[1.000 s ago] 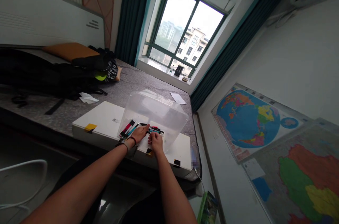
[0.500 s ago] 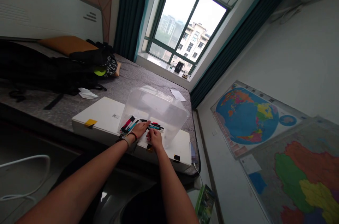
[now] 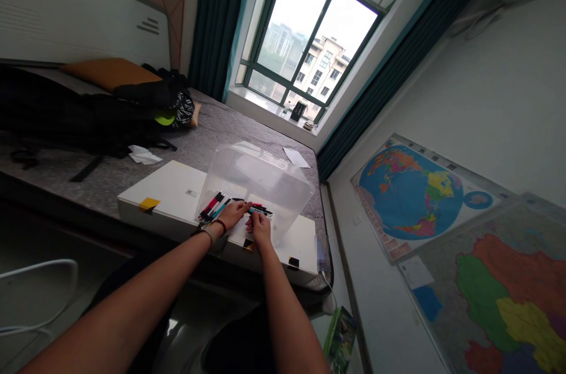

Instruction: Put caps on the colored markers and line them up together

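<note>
Left hand (image 3: 234, 214) and right hand (image 3: 260, 227) are sitting close together by some pens (image 3: 211, 205) at a clear bin (image 3: 265, 173); honestly can't tell if either's gripping anything.

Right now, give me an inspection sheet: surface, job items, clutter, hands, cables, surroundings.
Surface: white boxes on a grey mattress.
Job items: pens in two groups, either side of the left hand; clear tub on the boxes.
Clutter: black bag, tissue, paper, all on the mattress.
Hands: left hand at the pens, right hand curled close beside it; grips unclear.
Cables: white cord at the mattress corner.
Surroundings: window, curtains, world map.
</note>
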The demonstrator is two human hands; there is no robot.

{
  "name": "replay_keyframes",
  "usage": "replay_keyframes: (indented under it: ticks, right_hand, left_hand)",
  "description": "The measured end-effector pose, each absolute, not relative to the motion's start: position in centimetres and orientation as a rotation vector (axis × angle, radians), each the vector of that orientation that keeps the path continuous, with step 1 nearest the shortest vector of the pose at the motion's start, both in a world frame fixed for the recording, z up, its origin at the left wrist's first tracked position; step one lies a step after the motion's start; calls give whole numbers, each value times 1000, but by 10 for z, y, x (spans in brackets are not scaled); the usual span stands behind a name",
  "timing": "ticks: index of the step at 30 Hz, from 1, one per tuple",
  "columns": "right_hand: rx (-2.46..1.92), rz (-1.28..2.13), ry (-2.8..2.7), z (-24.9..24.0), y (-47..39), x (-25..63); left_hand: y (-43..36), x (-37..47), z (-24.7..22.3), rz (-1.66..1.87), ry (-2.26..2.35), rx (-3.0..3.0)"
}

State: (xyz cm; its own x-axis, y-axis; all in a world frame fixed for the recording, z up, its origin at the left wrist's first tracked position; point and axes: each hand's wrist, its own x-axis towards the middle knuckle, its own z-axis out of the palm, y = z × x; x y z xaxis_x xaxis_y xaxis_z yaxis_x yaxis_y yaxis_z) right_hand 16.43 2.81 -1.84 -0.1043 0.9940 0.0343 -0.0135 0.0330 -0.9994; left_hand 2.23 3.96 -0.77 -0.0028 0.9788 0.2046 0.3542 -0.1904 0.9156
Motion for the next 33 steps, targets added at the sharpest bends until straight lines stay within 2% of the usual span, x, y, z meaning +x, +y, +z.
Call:
replay_keyframes:
  ticks: [6, 18, 24, 30, 33]
  right_hand:
    - [-1093, 1378, -1059, -22, 35, 170]
    - [-1212, 1387, -1292, -13, 32, 167]
    - [-1232, 1294, -1228, -14, 30, 165]
    - [-1310, 1259, -1217, -2, 32, 165]
    - [-1458, 1078, -1408, 19, 43, 165]
  left_hand:
    - [36, 20, -1, 1091, 1226, 1545]
    - [34, 17, 7, 1087, 1175, 1602]
    - [33, 16, 4, 1370, 1416, 1293]
    - [30, 19, 2, 1370, 1612, 1314]
    - [29, 22, 2, 1367, 1671, 1344]
